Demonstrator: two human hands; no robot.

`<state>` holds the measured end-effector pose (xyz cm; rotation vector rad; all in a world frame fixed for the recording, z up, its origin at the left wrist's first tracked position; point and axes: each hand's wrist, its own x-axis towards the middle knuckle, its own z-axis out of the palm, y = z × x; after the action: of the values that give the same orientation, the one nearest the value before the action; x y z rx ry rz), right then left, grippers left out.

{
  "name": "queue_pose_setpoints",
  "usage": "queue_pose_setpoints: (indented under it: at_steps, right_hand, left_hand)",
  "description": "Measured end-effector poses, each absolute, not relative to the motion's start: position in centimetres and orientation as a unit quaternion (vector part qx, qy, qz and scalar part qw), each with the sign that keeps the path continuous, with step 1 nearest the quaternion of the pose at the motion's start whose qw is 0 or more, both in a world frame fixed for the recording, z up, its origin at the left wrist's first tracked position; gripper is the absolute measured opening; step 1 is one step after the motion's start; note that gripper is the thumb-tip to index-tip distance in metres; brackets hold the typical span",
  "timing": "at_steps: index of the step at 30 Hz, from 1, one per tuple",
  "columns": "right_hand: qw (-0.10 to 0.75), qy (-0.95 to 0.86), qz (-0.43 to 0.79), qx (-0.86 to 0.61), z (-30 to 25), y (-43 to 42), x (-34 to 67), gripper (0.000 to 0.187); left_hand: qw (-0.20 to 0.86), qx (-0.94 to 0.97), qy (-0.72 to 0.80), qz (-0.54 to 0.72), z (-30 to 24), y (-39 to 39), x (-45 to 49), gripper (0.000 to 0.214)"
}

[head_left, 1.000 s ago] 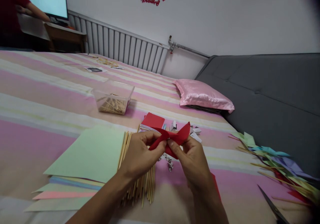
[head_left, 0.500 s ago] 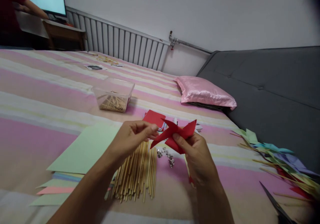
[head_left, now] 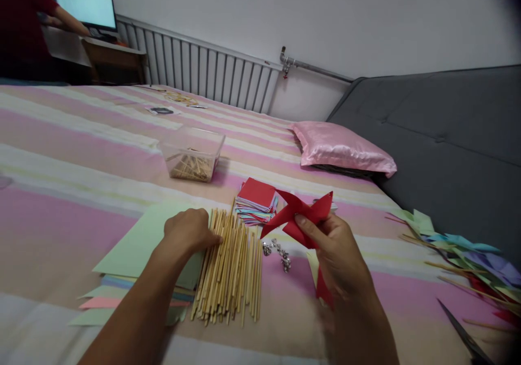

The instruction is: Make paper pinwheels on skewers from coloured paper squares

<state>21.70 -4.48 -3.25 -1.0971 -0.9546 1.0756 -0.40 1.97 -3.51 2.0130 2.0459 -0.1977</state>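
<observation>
My right hand (head_left: 336, 245) grips a red paper pinwheel (head_left: 299, 213) between thumb and fingers. Its folded points stick out to the left and up to the right. My left hand (head_left: 189, 232) is at the left side of a pile of thin wooden sticks (head_left: 230, 278), fingers curled in and the tip touching the sticks. Whether a stick is pinched there I cannot see. Between the sticks and my right wrist lies a small heap of shiny metal pieces (head_left: 280, 254). A stack of small coloured paper squares (head_left: 256, 199), red on top, sits behind the sticks.
Green and other coloured sheets (head_left: 134, 240) lie under my left arm. Farther back stands a clear plastic box (head_left: 193, 156) of short sticks. At right are finished pinwheels (head_left: 468, 256), scissors (head_left: 462, 330) and a pink pillow (head_left: 342, 148). A person (head_left: 24, 29) is at the far left.
My left hand has left the pinwheel and moved left and down to the sticks, its fingers curling in. My right hand still holds the pinwheel; the paper stack is now uncovered.
</observation>
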Motion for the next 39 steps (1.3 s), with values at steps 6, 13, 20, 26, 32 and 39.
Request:
queue_pose_setpoints:
  at_steps: [6,13,20,26,32,39]
  right_hand:
    - [0.615,-0.420,0.463,-0.481,-3.2,-4.4,21.6,0.023]
    - [0.612,-0.424,0.467,-0.478,-3.3,-4.4,21.6,0.022]
    - [0.608,-0.429,0.461,-0.483,-3.4,-4.3,21.4,0.024]
    - [0.607,-0.430,0.453,-0.490,-3.3,-4.5,21.5,0.027]
    - [0.596,-0.435,0.460,-0.494,-3.3,-4.4,21.6,0.030]
    - [0.585,-0.534,0.426,-0.437,-3.1,-4.6,21.9,0.016]
  left_hand:
    - [0.181,0.723,0.666,-0.028,-4.1,2.1,-0.6,0.026]
    - [0.208,0.719,0.663,0.004,-3.7,1.9,-0.9,0.022]
    - [0.192,0.730,0.656,0.006,-3.7,2.0,-1.4,0.020]
    - [0.203,0.730,0.652,0.008,-3.7,2.2,-2.0,0.023]
    - [0.229,0.727,0.643,0.073,-3.6,2.4,-2.9,0.018]
    - [0.395,0.724,0.455,0.336,-1.9,1.1,-1.2,0.021]
